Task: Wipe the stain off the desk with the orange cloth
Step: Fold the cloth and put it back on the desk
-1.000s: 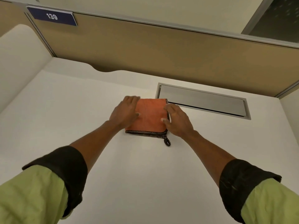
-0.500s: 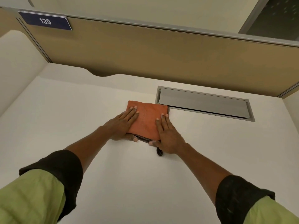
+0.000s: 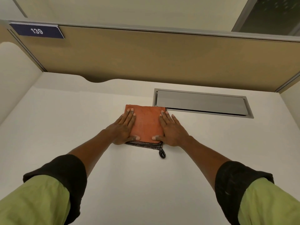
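Note:
The orange cloth (image 3: 146,124), folded into a square with a dark grey border and a small black hanging loop (image 3: 162,153), lies flat on the white desk (image 3: 78,130) just left of centre. My left hand (image 3: 125,129) rests flat on its left edge, fingers straight and pointing away from me. My right hand (image 3: 172,130) lies flat on its right edge in the same way. Both thumbs press on the cloth's near edge. Neither hand grips it. No stain shows on the desk; anything under the cloth is hidden.
A grey metal cable-tray lid (image 3: 201,103) is set into the desk just beyond and right of the cloth. A tan partition (image 3: 162,59) with a blue "139" label (image 3: 37,31) closes the back. White side panels stand left and right.
Both hands shifted from the cloth's far corners and middle to lie flat along its left and right edges. The cloth stays in about the same spot beside the cable tray.

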{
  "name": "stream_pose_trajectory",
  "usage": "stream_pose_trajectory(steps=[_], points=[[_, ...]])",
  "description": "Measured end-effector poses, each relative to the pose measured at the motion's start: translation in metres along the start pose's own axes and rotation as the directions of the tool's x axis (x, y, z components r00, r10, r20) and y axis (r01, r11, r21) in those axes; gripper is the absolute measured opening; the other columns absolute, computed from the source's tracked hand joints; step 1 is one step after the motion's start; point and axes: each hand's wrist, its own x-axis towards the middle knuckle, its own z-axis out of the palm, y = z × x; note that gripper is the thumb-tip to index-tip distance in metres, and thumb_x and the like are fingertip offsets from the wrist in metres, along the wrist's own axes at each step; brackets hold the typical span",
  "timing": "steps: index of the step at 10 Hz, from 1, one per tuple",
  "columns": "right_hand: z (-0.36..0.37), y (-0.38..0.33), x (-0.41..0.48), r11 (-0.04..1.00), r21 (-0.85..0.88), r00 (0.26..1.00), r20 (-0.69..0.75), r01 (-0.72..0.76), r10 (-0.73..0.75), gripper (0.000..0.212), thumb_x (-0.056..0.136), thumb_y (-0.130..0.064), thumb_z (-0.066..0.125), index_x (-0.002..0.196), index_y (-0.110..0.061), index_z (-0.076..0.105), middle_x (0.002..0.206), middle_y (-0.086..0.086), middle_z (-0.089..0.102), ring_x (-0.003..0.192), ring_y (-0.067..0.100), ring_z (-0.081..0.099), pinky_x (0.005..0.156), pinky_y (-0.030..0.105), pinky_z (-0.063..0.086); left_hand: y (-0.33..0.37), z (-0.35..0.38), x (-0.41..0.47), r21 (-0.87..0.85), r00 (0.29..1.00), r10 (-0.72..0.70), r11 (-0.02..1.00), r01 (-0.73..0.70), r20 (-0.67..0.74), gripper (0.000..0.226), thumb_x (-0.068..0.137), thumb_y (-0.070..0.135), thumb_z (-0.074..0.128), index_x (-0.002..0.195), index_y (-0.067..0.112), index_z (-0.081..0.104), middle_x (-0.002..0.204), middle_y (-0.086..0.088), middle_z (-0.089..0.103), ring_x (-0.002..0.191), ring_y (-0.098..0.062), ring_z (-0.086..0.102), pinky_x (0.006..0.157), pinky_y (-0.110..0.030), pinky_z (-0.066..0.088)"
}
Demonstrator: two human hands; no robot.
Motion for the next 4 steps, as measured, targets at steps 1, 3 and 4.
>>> stream_pose_trajectory(steps=[1, 3, 4], points=[[-0.007, -0.007, -0.005, 1.000, -0.011, 1.000, 0.022, -0.019, 0.020, 0.123, 0.086, -0.088, 0.039, 0.166, -0.007, -0.008, 0.174, 0.017, -0.017, 0.162, 0.030, -0.016, 0.132, 0.050, -0.005, 0.006, -0.012, 0.003, 0.051, 0.996, -0.041, 0.998, 0.038, 0.076, 0.145, 0.062, 0.101, -0.016, 0.164, -0.001, -0.029, 0.173, -0.025, -0.035, 0.163, -0.039, -0.031, 0.137, -0.051, -0.005], [-0.015, -0.008, -0.056, 0.993, 0.090, 0.993, -0.083, -0.074, 0.082, 0.096, 0.099, -0.069, 0.044, 0.167, -0.012, 0.008, 0.175, 0.020, 0.007, 0.163, 0.035, 0.007, 0.132, 0.047, 0.009, 0.038, -0.035, -0.008, 0.107, 0.987, -0.105, 0.990, 0.091, 0.125, 0.116, 0.103, 0.073, 0.045, 0.169, -0.005, -0.010, 0.178, -0.029, -0.014, 0.168, -0.044, -0.011, 0.137, -0.050, 0.003], [-0.015, 0.004, -0.083, 0.991, 0.090, 0.986, -0.128, -0.100, 0.111, 0.093, 0.099, -0.070, 0.040, 0.167, -0.012, 0.013, 0.174, 0.016, 0.017, 0.162, 0.032, 0.013, 0.131, 0.045, 0.015, 0.059, -0.047, -0.021, 0.138, 0.986, -0.114, 0.986, 0.097, 0.122, 0.116, 0.100, 0.074, 0.051, 0.170, -0.003, 0.000, 0.179, -0.028, -0.007, 0.168, -0.045, -0.007, 0.137, -0.053, 0.008]])
